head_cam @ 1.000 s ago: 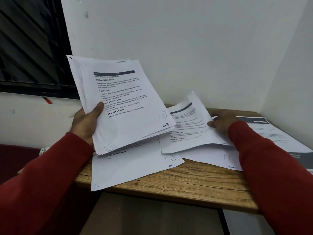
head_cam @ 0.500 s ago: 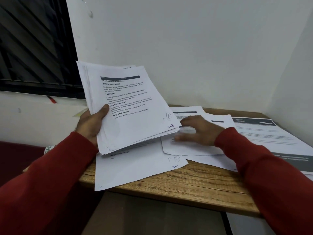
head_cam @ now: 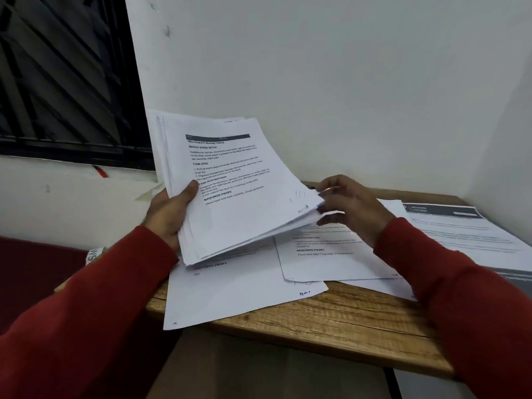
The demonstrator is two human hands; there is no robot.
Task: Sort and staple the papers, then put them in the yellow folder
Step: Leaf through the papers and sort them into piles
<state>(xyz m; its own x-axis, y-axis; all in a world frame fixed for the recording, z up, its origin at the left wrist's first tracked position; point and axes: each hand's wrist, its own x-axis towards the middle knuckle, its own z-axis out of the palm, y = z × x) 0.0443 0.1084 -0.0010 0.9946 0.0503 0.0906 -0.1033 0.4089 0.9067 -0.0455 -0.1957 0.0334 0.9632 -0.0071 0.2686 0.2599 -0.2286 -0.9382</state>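
- Loose sheets (head_cam: 239, 295) lie on the wooden desk (head_cam: 345, 318); one overhangs the near edge.
- The left hand (head_cam: 169, 214) grips the paper stack (head_cam: 239, 191) above the desk, thumb on top.
- The right hand (head_cam: 351, 208), fingers loosely curled, touches the stack's corner; best peel one sheet at a time.
- No yellow folder shows.

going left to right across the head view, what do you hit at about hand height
window → left hand → held paper stack → right hand → dark-banded sheets lying on the wooden desk
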